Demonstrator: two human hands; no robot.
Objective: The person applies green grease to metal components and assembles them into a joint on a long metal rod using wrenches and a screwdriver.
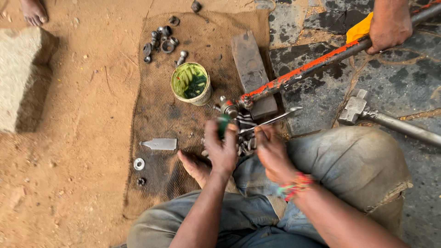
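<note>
I sit on the ground with a burlap mat [156, 115] in front of me. My left hand [221, 147] is closed around a small green-smeared part [223, 123] just below the threaded end [228, 107] of a long orange-painted metal bar [303, 69]. My right hand [271, 149] grips a spanner [275, 118] whose open jaw points to the right. Another person's hand [389, 23] holds the far end of the bar at the top right. A tin of green grease [191, 83] stands on the mat beside the bar's end.
A flat steel block [250, 64] lies under the bar. Several nuts and bearings [161, 41] lie at the mat's far edge, a metal wedge [160, 144] and a washer [138, 163] at its left. A sledgehammer [363, 110] rests at right, a stone block [20, 73] at left.
</note>
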